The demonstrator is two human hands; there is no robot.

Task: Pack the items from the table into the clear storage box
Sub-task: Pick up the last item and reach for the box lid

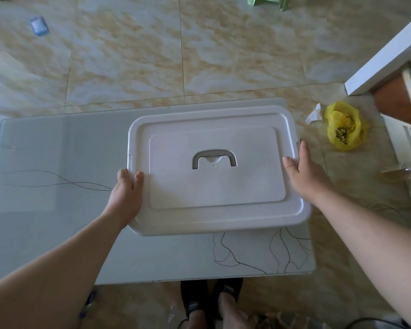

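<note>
White lid point(214, 176) edges (hands point(126, 198) flanking)

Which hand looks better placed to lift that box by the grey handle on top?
Probably the right hand: it lies open and flat against the lid's edge, free to move to the handle. The left hand grips the lid's corner.

arms: bare, no sleeves | hands: bare, no gloves | feet: dark slip-on shoes point(195, 302)
</note>
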